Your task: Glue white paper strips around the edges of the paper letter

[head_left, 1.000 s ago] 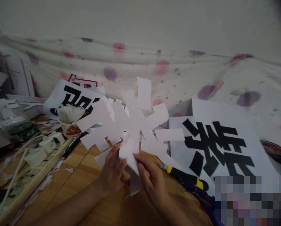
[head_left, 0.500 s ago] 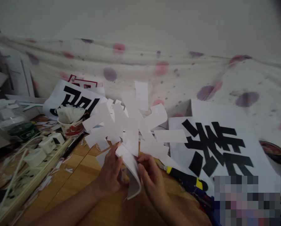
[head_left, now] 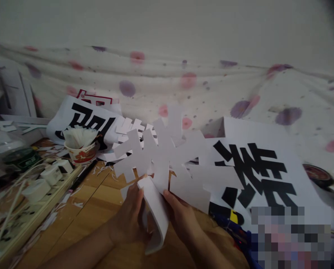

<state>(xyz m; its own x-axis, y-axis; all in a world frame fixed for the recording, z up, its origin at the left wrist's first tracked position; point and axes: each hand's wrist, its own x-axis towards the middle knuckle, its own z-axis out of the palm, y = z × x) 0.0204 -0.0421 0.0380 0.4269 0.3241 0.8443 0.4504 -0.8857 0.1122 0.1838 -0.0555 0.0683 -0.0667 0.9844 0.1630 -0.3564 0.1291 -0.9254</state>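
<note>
A white cut-out (head_left: 165, 149) shaped like a written character, with many flat arms, is held up at the middle of the view. A curved white strip (head_left: 157, 211) stands at its lower end; whether the two are joined I cannot tell. My left hand (head_left: 129, 215) is closed around the strip's left side, fingertips near its top end. My right hand (head_left: 182, 218) grips from the right, its thumb at the cut-out's lower edge and its fingers hidden behind. Below the hands lies the wooden table (head_left: 80, 220).
A power strip (head_left: 40, 209) with white plugs runs along the left. Behind it stands a paper cup (head_left: 81, 151) of glue sticks or similar pale sticks. At right lie a printed sheet (head_left: 303, 175), a yellow-black cutter (head_left: 230, 215) and a blue tool (head_left: 234, 228). Paper scraps litter the table.
The cut-out has turned and shifted to the right, covering more of the cutter. My right thumb has straightened from a pinch, and the strip's lower end has come nearer.
</note>
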